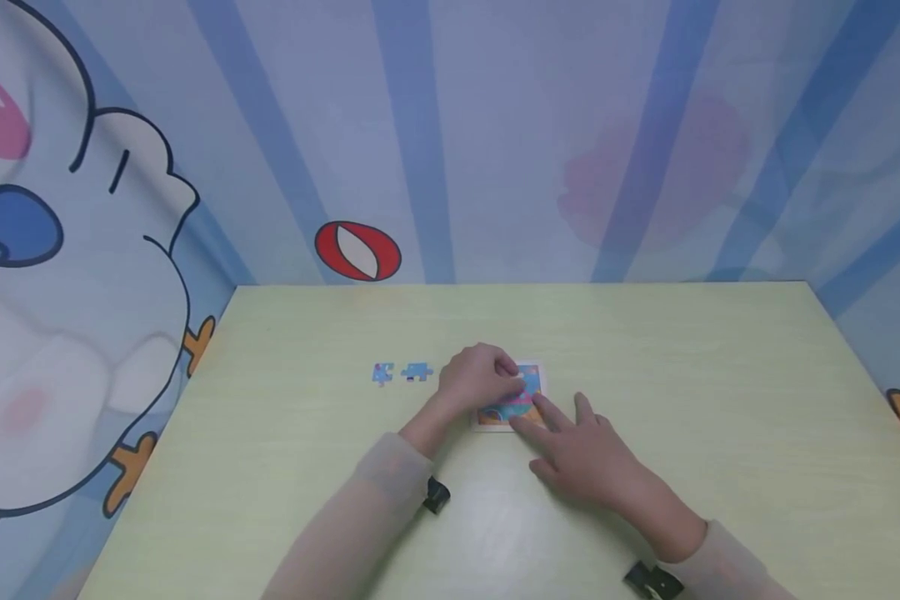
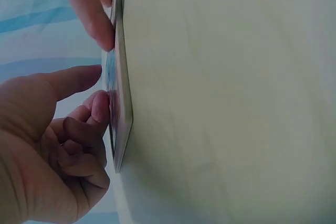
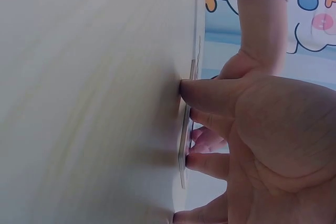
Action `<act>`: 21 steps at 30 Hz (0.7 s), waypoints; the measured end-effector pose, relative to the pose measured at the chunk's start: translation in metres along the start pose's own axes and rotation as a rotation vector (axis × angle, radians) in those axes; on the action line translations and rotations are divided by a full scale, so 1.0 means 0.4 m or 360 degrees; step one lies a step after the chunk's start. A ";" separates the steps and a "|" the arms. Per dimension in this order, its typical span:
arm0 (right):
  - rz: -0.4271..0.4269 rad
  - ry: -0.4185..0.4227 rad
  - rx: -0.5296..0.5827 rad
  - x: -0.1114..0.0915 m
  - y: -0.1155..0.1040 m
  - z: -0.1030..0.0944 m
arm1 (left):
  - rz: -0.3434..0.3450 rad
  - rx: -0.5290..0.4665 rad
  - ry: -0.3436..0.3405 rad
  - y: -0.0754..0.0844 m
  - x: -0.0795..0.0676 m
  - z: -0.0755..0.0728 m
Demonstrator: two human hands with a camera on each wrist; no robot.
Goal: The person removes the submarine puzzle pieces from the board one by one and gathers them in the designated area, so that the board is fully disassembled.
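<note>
In the head view, a small jigsaw puzzle in a pale, thin frame lies on the table, with blue, pink and orange printing. My left hand reaches over its upper left part. Its thumb and curled fingers pinch at a blue jigsaw piece low on the puzzle; the fingers hide much of the piece. From the lower right, my right hand rests straight, spread fingertips on the puzzle's right side and lower edge. The left wrist view shows the frame edge-on, with left fingertips at its surface.
Two loose blue jigsaw pieces, one with a notched side and one wider, lie on the table left of the puzzle. The pale wooden table ends at a striped blue cloth backdrop behind.
</note>
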State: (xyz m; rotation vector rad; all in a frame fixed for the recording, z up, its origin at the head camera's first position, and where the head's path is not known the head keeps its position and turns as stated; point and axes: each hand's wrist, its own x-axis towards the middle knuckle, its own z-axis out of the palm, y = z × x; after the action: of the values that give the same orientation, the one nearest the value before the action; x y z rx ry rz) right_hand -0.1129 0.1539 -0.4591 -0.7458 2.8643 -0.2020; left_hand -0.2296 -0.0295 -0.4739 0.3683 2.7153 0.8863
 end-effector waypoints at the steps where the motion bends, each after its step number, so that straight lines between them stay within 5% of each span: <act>1: -0.0001 0.0002 0.0004 0.000 0.000 0.000 | -0.0008 0.0013 0.0004 0.003 0.000 0.002; 21: -0.0021 0.0042 -0.0010 -0.001 -0.001 -0.001 | -0.0087 0.0091 0.0040 0.037 -0.009 0.011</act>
State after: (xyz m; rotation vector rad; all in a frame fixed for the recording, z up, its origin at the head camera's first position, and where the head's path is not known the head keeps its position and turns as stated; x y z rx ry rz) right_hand -0.1125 0.1538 -0.4586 -0.7691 2.8866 -0.2063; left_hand -0.2223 -0.0167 -0.4677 0.2945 2.7642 0.8050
